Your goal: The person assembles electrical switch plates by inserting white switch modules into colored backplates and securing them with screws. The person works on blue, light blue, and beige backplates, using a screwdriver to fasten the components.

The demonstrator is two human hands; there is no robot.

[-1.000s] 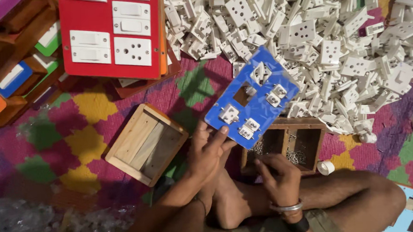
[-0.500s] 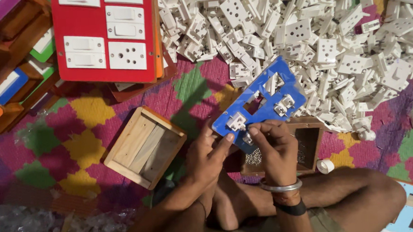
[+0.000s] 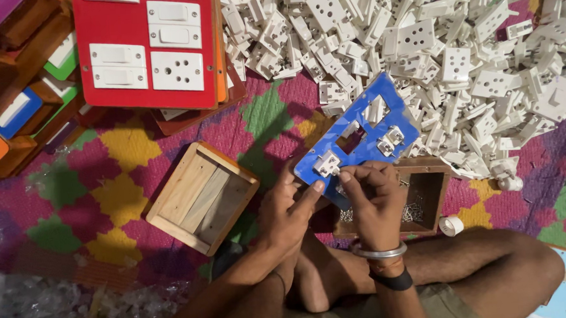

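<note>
Left hand [image 3: 286, 210] pinches the blue plate [image 3: 359, 139] at its 7 o'clock corner; right hand [image 3: 369, 196] fingers clenched, probably on a small screw. Plate tilted above the wooden screw box [image 3: 427, 193], looks light, stiff, best gripped by bare edges.

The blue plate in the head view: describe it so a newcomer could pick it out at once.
Start at the heap of white sockets and switches on the patterned mat. At its near edge the left hand and right hand hold the blue plate tilted. It alone is blue with cut-out windows, unlike the red board farther left.
</note>
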